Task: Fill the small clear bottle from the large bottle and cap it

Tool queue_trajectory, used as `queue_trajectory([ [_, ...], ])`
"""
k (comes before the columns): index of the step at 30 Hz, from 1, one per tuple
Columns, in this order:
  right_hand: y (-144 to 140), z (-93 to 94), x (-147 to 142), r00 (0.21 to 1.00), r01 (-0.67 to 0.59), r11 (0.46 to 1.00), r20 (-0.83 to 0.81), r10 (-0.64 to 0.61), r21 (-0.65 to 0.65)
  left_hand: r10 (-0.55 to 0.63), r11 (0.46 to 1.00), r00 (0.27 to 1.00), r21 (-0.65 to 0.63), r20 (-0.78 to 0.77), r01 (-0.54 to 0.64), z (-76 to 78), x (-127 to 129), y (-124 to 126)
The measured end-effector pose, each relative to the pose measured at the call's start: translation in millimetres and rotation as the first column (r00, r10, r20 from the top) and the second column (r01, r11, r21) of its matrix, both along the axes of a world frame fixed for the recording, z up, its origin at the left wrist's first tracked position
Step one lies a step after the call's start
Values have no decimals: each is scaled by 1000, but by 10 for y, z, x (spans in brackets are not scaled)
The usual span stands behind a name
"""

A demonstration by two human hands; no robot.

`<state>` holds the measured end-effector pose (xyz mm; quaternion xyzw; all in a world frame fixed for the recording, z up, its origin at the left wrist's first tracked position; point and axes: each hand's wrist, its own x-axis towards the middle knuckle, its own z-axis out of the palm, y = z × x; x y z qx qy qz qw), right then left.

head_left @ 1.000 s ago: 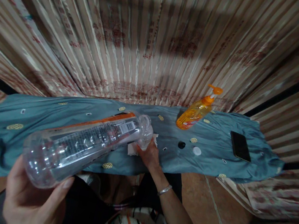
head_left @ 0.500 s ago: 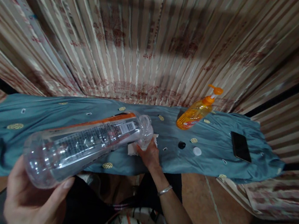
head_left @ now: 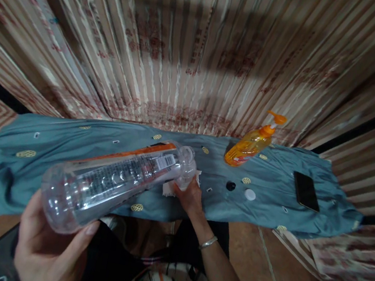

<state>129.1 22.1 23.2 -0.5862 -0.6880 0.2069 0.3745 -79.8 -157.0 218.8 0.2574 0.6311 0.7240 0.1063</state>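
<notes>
- Big picture first: the blue patterned cloth (head_left: 61, 157) stretches across the table, and over the last second the whole scene has slid a little right and down in view. That reads as a head shift, not a change in the work.
- The clear plastic bottle (head_left: 115, 181) sits just as it did a second ago: tipped on its side above the cloth, base toward the camera, neck pointing away. The grip has held, so the handling looks steady rather than finished.
- The left hand (head_left: 48, 251) cups the bottle's base from below, fingers curled up around it, thumb (head_left: 86, 234) pressed against the side.
- The right hand (head_left: 190, 196) is at the bottle's neck, fingers closed around the mouth end; a white cloth or tissue (head_left: 169, 188) lies touching it on the table.
- A bracelet (head_left: 207, 242) circles the right wrist.
- Well apart to the right: an orange pump bottle (head_left: 250, 144) upright, a dark phone (head_left: 305, 190) flat.
- Smallest: a black cap (head_left: 230, 186) and a white cap (head_left: 250, 194), just beside each other, untouched.
</notes>
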Motion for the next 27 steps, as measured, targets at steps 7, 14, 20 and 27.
queue_trajectory([
  [7,-8,27,7,1000,-13,998,-10,12,-67,18,999,1000,26,24,-19,12,10,28],
  [14,-8,19,10,1000,18,993,21,-16,-116,9,1000,1000,15,3,-9,-32,-13,19],
  [20,-23,66,25,999,11,993,34,-8,-116,15,1000,1000,18,14,-16,-17,12,4],
  [27,-37,42,45,999,25,995,36,-21,-98,-5,1000,1000,-11,11,5,-55,17,-38],
])
